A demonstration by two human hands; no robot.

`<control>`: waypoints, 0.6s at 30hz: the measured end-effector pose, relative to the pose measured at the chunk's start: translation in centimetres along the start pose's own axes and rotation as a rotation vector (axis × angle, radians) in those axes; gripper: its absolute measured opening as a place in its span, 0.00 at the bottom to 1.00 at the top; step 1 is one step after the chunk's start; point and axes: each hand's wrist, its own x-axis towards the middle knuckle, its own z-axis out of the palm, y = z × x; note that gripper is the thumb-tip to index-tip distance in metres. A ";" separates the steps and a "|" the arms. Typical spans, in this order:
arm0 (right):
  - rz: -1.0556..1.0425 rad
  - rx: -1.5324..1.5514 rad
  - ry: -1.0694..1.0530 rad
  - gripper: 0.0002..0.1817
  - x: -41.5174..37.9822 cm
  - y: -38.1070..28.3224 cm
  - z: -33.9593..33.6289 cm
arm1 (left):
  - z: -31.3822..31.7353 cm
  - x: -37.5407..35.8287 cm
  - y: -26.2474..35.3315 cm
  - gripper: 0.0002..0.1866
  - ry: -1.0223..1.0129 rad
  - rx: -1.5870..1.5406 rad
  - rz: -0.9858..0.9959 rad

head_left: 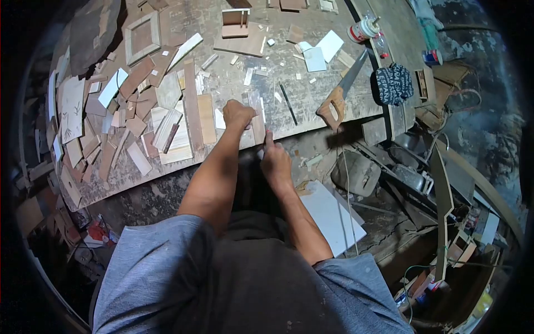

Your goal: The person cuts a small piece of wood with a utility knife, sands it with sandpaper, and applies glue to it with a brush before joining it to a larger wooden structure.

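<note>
At the front edge of the workbench, my left hand (239, 115) is closed, with its fingers bent down against a small wooden strip (258, 129). The strip lies flat and reaches the bench edge. Just below that edge is my right hand (276, 162), its index finger stretched up along the strip's end and the other fingers curled. Whatever the curled fingers hold is hidden. A thin pale stick lies right beside the strip. To the right, a dark slim rod (288, 104) and a handsaw (342, 92) with a wooden handle rest on the bench.
Wood offcuts (139, 106) crowd the left of the workbench (183, 50). Farther back are a small wooden box (236, 23) and a wooden frame (142, 37). A patterned dark cloth item (394, 84) and a white container (362, 30) sit at right. A white board (328, 217) leans below the bench.
</note>
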 end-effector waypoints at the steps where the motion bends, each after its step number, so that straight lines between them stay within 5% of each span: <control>1: 0.041 0.026 -0.022 0.30 -0.2 0.0 -0.5 | -2.5 -3.5 2.4 0.17 -0.080 -0.052 -0.058; 6: 0.021 0.086 -0.080 0.28 -0.4 1.7 -2.9 | -1.2 -1.0 0.0 0.17 -0.095 -0.073 0.072; 8: 0.076 0.210 0.165 0.20 -0.3 1.2 -5.4 | -2.1 -2.1 0.0 0.15 -0.169 -0.148 0.103; 12: 0.060 0.360 0.154 0.15 4.8 4.2 -4.7 | -2.8 -2.4 -1.3 0.11 -0.121 -0.173 0.174; 15: -0.064 0.447 0.289 0.14 9.3 5.3 -1.9 | -2.8 -3.9 -1.2 0.15 0.267 0.058 0.406; 16: -0.074 0.447 0.320 0.15 10.5 5.2 -1.2 | -3.5 -6.5 1.3 0.21 0.216 0.068 0.244; 18: -0.065 0.450 0.340 0.15 11.1 4.7 -0.5 | -1.9 -9.1 2.3 0.25 0.301 0.248 0.397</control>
